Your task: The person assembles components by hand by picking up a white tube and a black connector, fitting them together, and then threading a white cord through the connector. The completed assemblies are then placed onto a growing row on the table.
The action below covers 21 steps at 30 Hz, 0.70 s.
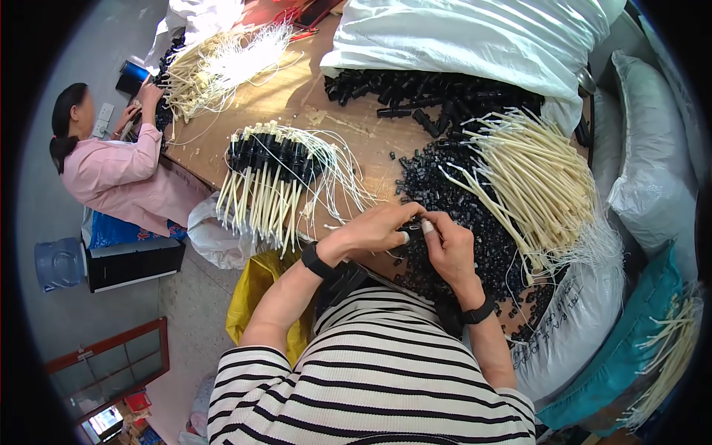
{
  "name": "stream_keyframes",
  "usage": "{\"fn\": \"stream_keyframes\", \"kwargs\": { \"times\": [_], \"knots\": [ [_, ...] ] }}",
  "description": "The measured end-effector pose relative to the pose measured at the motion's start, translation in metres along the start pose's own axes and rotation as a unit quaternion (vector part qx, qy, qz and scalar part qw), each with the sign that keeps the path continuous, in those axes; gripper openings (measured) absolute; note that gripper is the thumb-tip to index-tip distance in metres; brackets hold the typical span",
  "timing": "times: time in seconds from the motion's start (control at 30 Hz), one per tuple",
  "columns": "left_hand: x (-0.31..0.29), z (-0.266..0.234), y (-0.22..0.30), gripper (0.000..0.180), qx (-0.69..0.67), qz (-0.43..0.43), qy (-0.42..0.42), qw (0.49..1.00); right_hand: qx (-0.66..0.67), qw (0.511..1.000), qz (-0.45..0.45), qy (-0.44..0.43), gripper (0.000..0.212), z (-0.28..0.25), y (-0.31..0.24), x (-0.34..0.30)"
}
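Note:
My left hand (377,227) and my right hand (452,248) meet fingertip to fingertip at the table's near edge. Both are closed in a pinch; what lies between the fingers is too small and covered to name, though a thin whitish strand seems to show there. Beneath and beyond them spreads a heap of small black plastic pieces (430,172). To the right, a big bundle of cream-coloured sticks with white cords (538,185) lies on that heap. Left of my hands rests a row of black cylinders on cream sticks (274,156), their white cords trailing toward my left hand.
A white sack (475,37) spills larger black tubes (426,122) at the back of the wooden table (348,141). Full sacks (653,148) crowd the right side. At far left a person in pink (122,174) works beside another cord bundle (215,70). A yellow bag (256,297) hangs near my left forearm.

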<state>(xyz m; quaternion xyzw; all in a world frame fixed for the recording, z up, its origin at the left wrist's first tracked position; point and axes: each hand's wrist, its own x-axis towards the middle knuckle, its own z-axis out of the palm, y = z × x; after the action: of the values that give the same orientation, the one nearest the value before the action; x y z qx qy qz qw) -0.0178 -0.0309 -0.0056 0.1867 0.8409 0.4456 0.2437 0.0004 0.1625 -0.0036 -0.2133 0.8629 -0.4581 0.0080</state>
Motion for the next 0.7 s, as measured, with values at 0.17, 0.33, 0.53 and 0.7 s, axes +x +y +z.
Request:
{"fn": "stream_keyframes", "kwargs": {
  "times": [0.17,0.33,0.53,0.7],
  "knots": [
    [-0.003,-0.002,0.002,0.045,-0.063,0.057,0.005,0.996,0.038,0.997,-0.059,-0.034,0.018,-0.001,0.001,0.001],
    [-0.004,-0.008,0.005,0.047,-0.048,-0.005,0.011,0.999,0.022,1.0,0.0,-0.014,0.021,-0.002,0.0,0.002],
    [-0.007,-0.007,0.007,0.047,-0.028,0.01,-0.005,1.0,0.017,0.995,-0.038,-0.093,0.021,-0.008,-0.011,0.003],
    [-0.004,0.004,0.013,0.046,-0.117,0.059,0.101,0.986,-0.052,0.997,-0.053,-0.007,0.025,0.003,0.0,-0.001]
  ]
}}
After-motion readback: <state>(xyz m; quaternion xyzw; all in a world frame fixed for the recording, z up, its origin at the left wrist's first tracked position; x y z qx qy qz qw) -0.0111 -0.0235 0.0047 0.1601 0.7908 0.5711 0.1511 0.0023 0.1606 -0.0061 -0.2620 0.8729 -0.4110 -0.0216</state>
